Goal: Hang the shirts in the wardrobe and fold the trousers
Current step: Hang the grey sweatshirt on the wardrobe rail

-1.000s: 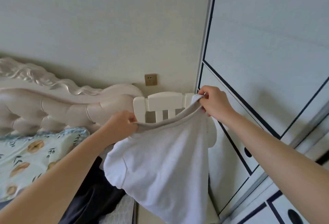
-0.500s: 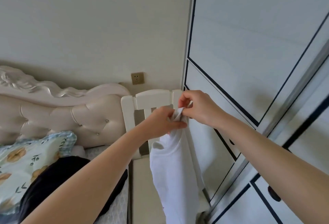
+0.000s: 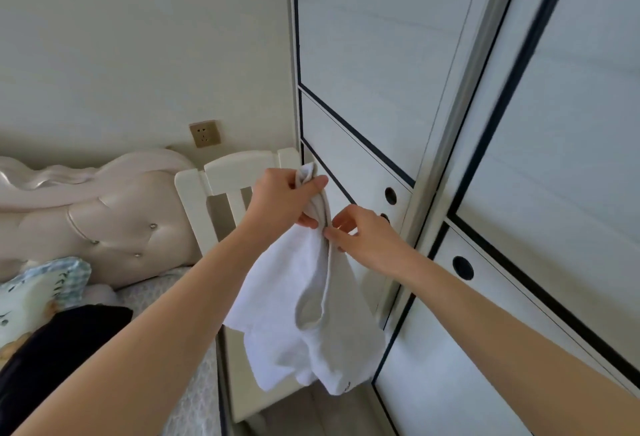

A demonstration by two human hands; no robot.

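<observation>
The tall white wardrobe with dark-edged sliding doors [image 3: 381, 54] fills the right side, its doors closed, with a pale metal rail running between the panels. To the left stands the cream padded headboard with button tufting [image 3: 104, 221], and between it and the wardrobe is a white wooden slatted chair back [image 3: 242, 169]. In front of that chair hangs the white cotton shirt [image 3: 304, 314] \- it is held in the air, bunched at the top and falling loose below, just beside the nearer wardrobe door and not touching the bed. A black garment [image 3: 52, 349] lies heaped on the bed at lower left, next to a pale floral pillow with a blue frilled edge [image 3: 34, 293]. The left hand [image 3: 280, 200] is clenched round the gathered top of the shirt, a tuft of cloth poking out above the fist. The right hand [image 3: 363, 238] sits just below it, thumb and curled forefinger pinching a fold of the same cloth. A brass-coloured wall socket [image 3: 205, 133] sits above the chair, and small round dark finger holes [image 3: 390, 195] mark the lower door panels.
</observation>
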